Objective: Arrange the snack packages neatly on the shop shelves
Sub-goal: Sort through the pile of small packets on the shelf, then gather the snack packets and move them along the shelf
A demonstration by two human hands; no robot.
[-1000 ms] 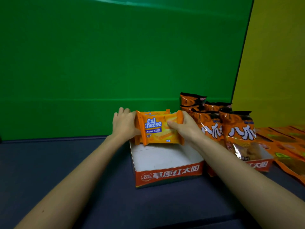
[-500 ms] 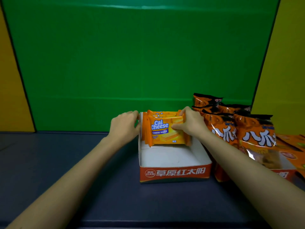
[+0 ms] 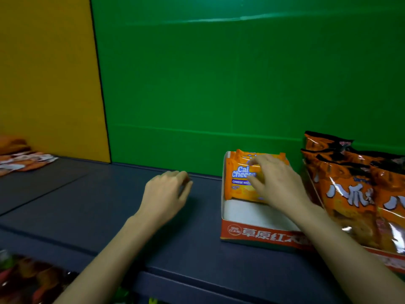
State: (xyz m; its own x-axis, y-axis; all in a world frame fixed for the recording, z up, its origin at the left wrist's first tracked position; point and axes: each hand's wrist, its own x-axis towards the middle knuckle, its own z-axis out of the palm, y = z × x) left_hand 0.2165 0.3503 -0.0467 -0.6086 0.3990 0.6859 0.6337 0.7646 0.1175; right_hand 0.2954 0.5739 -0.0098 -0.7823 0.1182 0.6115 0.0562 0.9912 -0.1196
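Orange Cal Cheese wafer packs (image 3: pixel 237 179) stand upright at the back of a white display box (image 3: pixel 247 232) with a red front strip, on the dark shelf (image 3: pixel 109 205). My right hand (image 3: pixel 274 183) lies against the front pack, fingers spread over its face. My left hand (image 3: pixel 166 195) hovers over the bare shelf left of the box, fingers loosely curled, holding nothing.
Orange snack bags (image 3: pixel 350 189) with white characters stand in another box right of the wafer box. More flat packets (image 3: pixel 19 160) lie at the far left of the shelf. Dark packets (image 3: pixel 28 279) show below the shelf edge at bottom left. A green back panel (image 3: pixel 219 84) closes the rear.
My left hand has let go of the wafer box side and drawn away to the left. The view has swung left, so the box now sits to the right.
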